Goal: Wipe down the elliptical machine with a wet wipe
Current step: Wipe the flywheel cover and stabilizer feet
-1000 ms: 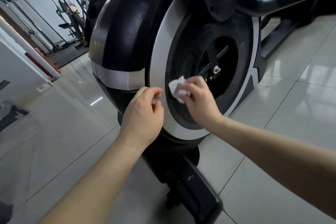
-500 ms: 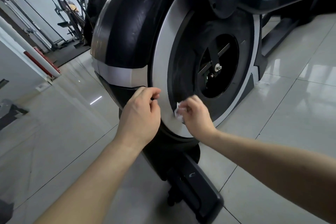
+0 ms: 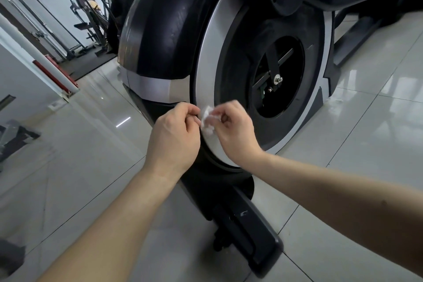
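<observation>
Mid-wipe low on the black-and-silver elliptical machine (image 3: 160, 30), the right hand (image 3: 235, 135) pinches the crumpled white wet wipe (image 3: 207, 121) between its fingers, the left hand (image 3: 174, 137) curled empty alongside; next, probably sweeping along the silver ring (image 3: 212, 52).

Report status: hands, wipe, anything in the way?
Right hand pinching wet wipe at the elliptical's silver ring, low on its left side. Left hand curled beside the wipe, contact unclear. Nothing blocking the ring.
</observation>
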Tool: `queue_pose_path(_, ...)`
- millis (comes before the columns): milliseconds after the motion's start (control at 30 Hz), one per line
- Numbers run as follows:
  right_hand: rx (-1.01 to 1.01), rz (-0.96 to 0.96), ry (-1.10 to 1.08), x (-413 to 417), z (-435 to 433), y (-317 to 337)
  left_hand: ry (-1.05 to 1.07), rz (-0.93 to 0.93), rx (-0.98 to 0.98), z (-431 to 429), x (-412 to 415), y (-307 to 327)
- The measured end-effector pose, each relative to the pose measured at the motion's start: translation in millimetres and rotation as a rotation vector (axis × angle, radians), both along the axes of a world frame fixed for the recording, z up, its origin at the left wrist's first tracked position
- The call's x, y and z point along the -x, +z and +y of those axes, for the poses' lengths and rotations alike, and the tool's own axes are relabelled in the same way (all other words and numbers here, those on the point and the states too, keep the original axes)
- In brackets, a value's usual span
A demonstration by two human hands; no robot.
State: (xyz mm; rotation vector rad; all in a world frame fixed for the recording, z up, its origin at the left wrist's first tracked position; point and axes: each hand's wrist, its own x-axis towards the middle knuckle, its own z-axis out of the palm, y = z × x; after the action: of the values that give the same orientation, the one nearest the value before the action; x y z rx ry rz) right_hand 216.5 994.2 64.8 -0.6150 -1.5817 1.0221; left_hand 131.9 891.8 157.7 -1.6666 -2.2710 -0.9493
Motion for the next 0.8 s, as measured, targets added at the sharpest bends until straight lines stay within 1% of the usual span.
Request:
queue_pose_path(33, 0.035, -0.063, 0.029, -3.1, -3.5, -19.3, -0.003, 0.003, 0.016, -0.7, -0.7, -2.3)
queue_pose_path(100, 0.175, -0.215, 0.077, -9.8, -8.8, -55.0, -0.013, 0.012, 0.067, -1.3, -2.7, -7.5)
queue_pose_path(167, 0.260, -0.326, 0.047, -13.2, -7.0, -72.4, -0.025, 0.014, 0.115, -1.2, -5.2, -12.9)
queue_pose_path(200, 0.260, -0.322, 0.013, -12.6, -2.3, -71.0, -0.035, 0.013, 0.124, -0.6, -6.3, -14.6)
queue_pose_path(233, 0.238, -0.276, -0.024, -11.0, 4.7, -61.7, -0.044, 0.013, 0.123, 1.0, -7.2, -15.1)
queue_pose_path(333, 0.166, -0.068, -0.141, -9.7, 31.1, -8.6, -0.062, 0.022, 0.066, 8.0, -11.2, -13.6)
queue_pose_path(400, 0.105, 0.007, -0.179, -12.6, 45.9, 17.1, -0.077, 0.024, 0.036, 11.4, -15.3, -14.0)
queue_pose_path(467, 0.038, 0.004, -0.179, -15.3, 53.0, 18.1, -0.089, 0.022, 0.042, 13.7, -18.5, -15.9)
queue_pose_path(533, 0.037, -0.055, -0.185, -19.9, 50.6, -1.8, -0.095, 0.017, 0.061, 15.1, -20.2, -18.1)
queue_pose_path(633, 0.138, -0.182, -0.150, -27.9, 42.5, -43.4, -0.084, 0.028, 0.080, 16.8, -20.6, -19.5)
queue_pose_path(700, 0.210, -0.252, -0.141, -30.8, 42.3, -60.0, -0.079, 0.033, 0.091, 17.7, -21.0, -19.5)
queue_pose_path(800, 0.207, -0.181, -0.196, -32.6, 57.9, -47.4, -0.084, 0.031, 0.094, 19.8, -21.4, -19.0)
